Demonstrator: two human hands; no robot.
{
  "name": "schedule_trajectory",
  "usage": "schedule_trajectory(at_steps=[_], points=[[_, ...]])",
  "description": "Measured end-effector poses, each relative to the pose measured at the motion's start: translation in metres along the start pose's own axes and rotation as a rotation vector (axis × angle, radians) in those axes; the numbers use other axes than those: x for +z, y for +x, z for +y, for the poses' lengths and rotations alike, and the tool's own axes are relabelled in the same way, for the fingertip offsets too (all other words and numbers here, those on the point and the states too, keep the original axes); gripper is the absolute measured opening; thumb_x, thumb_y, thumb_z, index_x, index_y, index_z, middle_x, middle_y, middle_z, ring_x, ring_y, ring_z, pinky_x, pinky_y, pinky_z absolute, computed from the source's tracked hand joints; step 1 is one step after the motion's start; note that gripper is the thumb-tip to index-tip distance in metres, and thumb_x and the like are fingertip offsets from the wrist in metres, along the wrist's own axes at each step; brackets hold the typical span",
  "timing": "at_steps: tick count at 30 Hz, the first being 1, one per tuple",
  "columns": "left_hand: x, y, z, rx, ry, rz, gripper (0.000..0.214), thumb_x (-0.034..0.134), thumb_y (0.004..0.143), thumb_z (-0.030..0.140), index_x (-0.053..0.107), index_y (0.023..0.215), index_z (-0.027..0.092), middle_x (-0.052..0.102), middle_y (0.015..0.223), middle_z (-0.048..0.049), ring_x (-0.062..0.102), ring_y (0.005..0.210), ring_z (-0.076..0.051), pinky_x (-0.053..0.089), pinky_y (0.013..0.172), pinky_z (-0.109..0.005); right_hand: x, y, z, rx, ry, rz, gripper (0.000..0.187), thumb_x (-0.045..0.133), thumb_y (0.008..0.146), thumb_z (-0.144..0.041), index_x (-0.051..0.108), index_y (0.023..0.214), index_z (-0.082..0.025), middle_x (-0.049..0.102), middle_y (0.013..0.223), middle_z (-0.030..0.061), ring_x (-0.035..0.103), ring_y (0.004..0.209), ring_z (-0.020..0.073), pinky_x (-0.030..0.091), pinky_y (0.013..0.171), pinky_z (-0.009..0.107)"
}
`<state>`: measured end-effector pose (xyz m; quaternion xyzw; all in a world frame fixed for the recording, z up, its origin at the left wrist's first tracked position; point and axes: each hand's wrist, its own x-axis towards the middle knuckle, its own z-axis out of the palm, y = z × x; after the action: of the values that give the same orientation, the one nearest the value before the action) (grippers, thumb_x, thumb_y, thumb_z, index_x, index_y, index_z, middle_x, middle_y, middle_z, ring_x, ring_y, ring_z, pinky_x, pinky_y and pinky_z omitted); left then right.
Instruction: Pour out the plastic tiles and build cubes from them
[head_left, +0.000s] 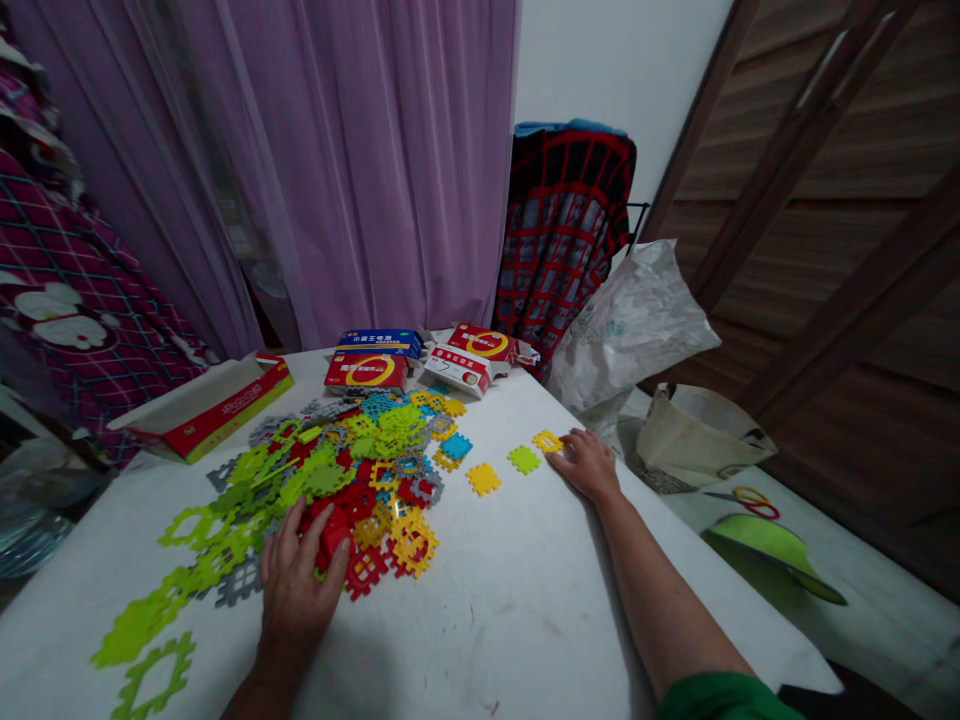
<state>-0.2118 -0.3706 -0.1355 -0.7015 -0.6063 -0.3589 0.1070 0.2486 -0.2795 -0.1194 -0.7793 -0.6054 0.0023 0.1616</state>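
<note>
My left hand [304, 570] rests on the near side of a heap of plastic interlocking tiles [322, 475]. Its fingers are spread around a red plastic piece [334, 535], not closed on it. At the right side of the table, my right hand [589, 462] has thumb and fingertips at the edge of a yellow openwork tile [547, 441], which lies at the table surface. Left of that tile are a light green square tile [524, 459] and a solid yellow tile [484, 479]. A blue tile [456, 446] sits at the heap's right edge.
Behind the heap stand a blue box [379, 342] and several red and white boxes [367, 372]. An open red carton [225, 410] lies at the left. Beyond the table's right edge are a white plastic bag [630, 310], a beige bag [694, 435] and scissors [750, 500].
</note>
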Motion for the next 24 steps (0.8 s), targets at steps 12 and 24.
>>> schedule_trajectory(at_steps=[12,24], points=[[-0.005,0.005,0.011,-0.050,-0.044,0.026,0.044,0.048,0.090,0.037,0.055,0.132,0.027,0.043,0.147,-0.0126,0.044,0.131,-0.033,0.030,0.111,-0.054,-0.008,-0.020,-0.020,0.172,-0.001,0.124,0.034,0.055,0.083,-0.048,0.067,0.096,-0.020,0.065,0.111,0.0106,0.052,0.116,0.0265,0.037,0.095,0.040],[-0.005,0.003,0.009,-0.046,-0.047,0.014,0.043,0.048,0.091,0.036,0.055,0.132,0.025,0.043,0.148,-0.0133,0.043,0.134,-0.033,0.029,0.113,-0.056,-0.006,-0.009,-0.029,0.167,-0.080,0.064,0.046,0.054,0.084,-0.051,0.064,0.110,-0.015,0.061,0.120,0.0139,0.049,0.118,0.0278,0.036,0.096,0.044]])
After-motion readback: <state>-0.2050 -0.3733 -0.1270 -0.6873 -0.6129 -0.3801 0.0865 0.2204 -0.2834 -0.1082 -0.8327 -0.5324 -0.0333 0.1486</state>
